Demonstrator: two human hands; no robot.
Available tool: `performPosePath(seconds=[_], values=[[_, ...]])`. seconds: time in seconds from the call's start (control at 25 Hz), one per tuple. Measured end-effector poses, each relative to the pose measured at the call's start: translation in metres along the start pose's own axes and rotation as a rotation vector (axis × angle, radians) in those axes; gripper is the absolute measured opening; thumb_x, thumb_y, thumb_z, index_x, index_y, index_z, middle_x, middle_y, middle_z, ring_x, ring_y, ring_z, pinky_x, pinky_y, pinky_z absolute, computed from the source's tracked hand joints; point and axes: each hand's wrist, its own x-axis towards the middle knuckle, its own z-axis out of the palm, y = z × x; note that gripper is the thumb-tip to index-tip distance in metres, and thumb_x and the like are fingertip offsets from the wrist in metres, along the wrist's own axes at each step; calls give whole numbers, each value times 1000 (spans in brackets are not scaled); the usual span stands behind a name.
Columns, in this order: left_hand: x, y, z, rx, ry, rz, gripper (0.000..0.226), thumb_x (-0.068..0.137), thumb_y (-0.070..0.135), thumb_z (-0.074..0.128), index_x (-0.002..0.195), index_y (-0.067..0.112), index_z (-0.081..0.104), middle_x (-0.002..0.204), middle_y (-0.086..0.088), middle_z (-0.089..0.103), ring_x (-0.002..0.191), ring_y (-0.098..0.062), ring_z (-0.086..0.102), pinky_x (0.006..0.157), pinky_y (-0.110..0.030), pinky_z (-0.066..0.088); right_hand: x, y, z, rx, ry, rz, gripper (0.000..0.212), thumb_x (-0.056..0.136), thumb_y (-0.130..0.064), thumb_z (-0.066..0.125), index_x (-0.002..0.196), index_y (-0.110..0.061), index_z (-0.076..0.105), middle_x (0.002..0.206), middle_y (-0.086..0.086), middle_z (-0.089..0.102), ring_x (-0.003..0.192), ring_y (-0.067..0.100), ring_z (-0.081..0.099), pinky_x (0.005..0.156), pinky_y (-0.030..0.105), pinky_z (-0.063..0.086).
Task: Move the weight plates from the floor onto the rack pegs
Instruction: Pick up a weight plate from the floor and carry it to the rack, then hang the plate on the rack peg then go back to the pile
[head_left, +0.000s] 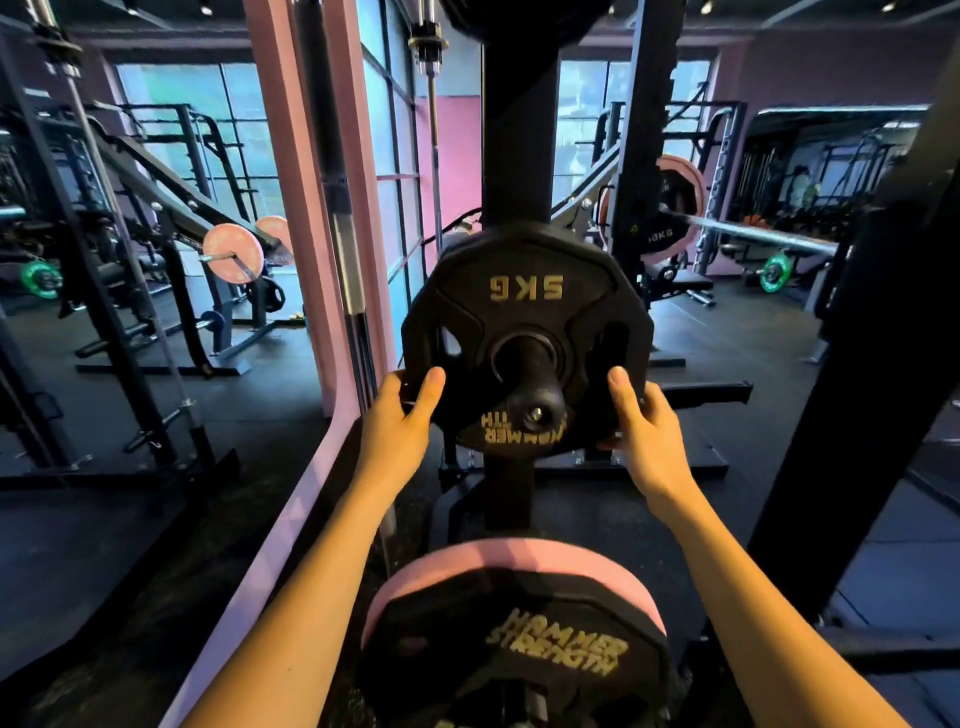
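Black steel first: we face the rack upright (514, 156), a dark post rising through the middle of the view, rubber flooring (260, 374) spread around its base. Nearer us, low in the view, sit a pink-rimmed plate (498, 558) and a black plate (519, 639) stacked in front of it; we cannot tell whether they hang on a lower peg or rest on the ground.

We have the 5 kg plate (524, 291) threaded on the peg (535, 387). Its lettering reads upside down, and the peg's capped end pokes out through the centre hole toward us. How far back along the peg it sits, we cannot tell.

Our left hand (402, 415) clamps the plate's lower left edge, thumb laid on the face, fingers wrapped behind. Our right hand (641, 421) grips the lower right edge the same way.

Step in hand, as we judge it: seating this plate. Next move calls for an even push from both hands until it sits against the upright, then letting go without pinching the fingers behind. After that, any plates left on the floor.
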Motion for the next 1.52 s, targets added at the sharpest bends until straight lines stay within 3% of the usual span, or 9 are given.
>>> performPosePath(seconds=[0.08, 0.2, 0.4, 0.6, 0.88, 1.0, 1.12, 1.4, 1.52], values=[[-29, -31, -6, 40, -28, -81, 23, 95, 46, 55, 101, 25, 60, 94, 2, 69, 81, -6, 69, 77, -34, 55, -33, 29, -6, -41, -29, 74, 36, 90, -56, 55, 101, -22, 59, 101, 5, 68, 86, 19, 70, 73, 39, 58], [-88, -76, -15, 89, -69, -200, 9, 96, 38, 57, 92, 31, 61, 89, 4, 71, 70, 2, 68, 70, -26, 52, -90, 73, -22, -76, -59, 181, 32, 92, -49, 56, 91, -19, 64, 93, 5, 71, 83, 21, 70, 68, 37, 56], [-216, -155, -20, 174, -231, -550, 17, 94, 42, 59, 91, 27, 65, 86, 3, 73, 77, -13, 70, 68, -26, 48, -198, 151, -58, -151, -77, 416, 43, 85, -56, 57, 81, -15, 67, 80, -2, 73, 77, 17, 70, 68, 38, 53], [-327, -199, -22, 262, -543, -890, 26, 95, 43, 57, 102, 18, 63, 94, -1, 69, 83, -15, 65, 68, -27, 45, -311, 219, -104, -257, -89, 752, 39, 94, -46, 55, 83, -10, 65, 78, 6, 67, 71, 17, 61, 66, 37, 52], [-461, -230, -37, 521, -996, -1178, 23, 99, 38, 51, 93, 16, 53, 81, -2, 56, 63, -13, 50, 54, -23, 35, -499, 245, -161, -296, -80, 1282, 30, 100, -34, 50, 86, -7, 55, 71, 11, 54, 53, 20, 50, 44, 21, 39], [-501, -238, -47, 761, -1291, -1116, 22, 100, 37, 46, 90, 18, 51, 76, 0, 52, 56, -12, 44, 52, -22, 33, -570, 238, -188, -374, -66, 1425, 27, 100, -29, 50, 79, -12, 53, 68, 7, 55, 49, 18, 51, 38, 18, 40], [-522, -237, -34, 966, -1577, -919, 23, 99, 35, 44, 87, 17, 50, 74, -1, 52, 55, -14, 44, 51, -21, 31, -639, 228, -217, -316, 164, 1477, 25, 99, -28, 50, 83, -10, 56, 70, 9, 58, 51, 21, 54, 43, 22, 41], [-543, -188, 106, 1124, -1808, -480, 25, 100, 29, 45, 78, 17, 46, 77, -8, 53, 62, -21, 46, 49, -22, 30, -772, 205, -292, -151, 538, 1558, 32, 96, -24, 54, 70, -6, 59, 61, 11, 61, 55, 29, 60, 47, 29, 46], [-584, -153, 198, 1134, -1852, -274, 38, 99, 28, 47, 62, 16, 47, 66, -8, 55, 57, -21, 49, 53, -25, 35, -818, 195, -341, -101, 693, 1521, 39, 97, -26, 54, 63, -8, 58, 58, 9, 60, 48, 22, 57, 42, 24, 45]])
